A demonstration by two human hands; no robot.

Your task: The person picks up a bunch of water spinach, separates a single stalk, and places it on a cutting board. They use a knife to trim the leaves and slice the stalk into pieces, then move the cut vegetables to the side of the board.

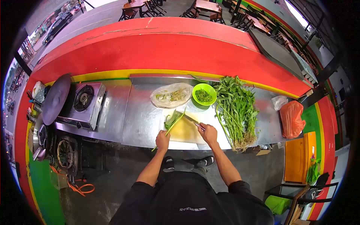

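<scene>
My left hand (162,140) is closed around a green leafy stalk (173,122), its leaves reaching over the cutting board (183,135). In my right hand (208,133) is a knife (192,120), gripped by the handle, its blade pointing up and left close to the leaves. The pale yellowish board lies on the steel counter in front of me. Just beyond it stand a bright green bowl (203,105) of chopped greens (203,95) and a clear plastic bag (171,95) with plant scraps on it. Right of the board lies a large bunch of leafy greens (235,112) with roots toward me.
On the left of the counter (112,112) sits a gas stove (83,103) with a large dark round lid (56,99) leaning beside it. An orange plastic bag (292,119) rests at the right end. A red wall (157,52) borders the far side.
</scene>
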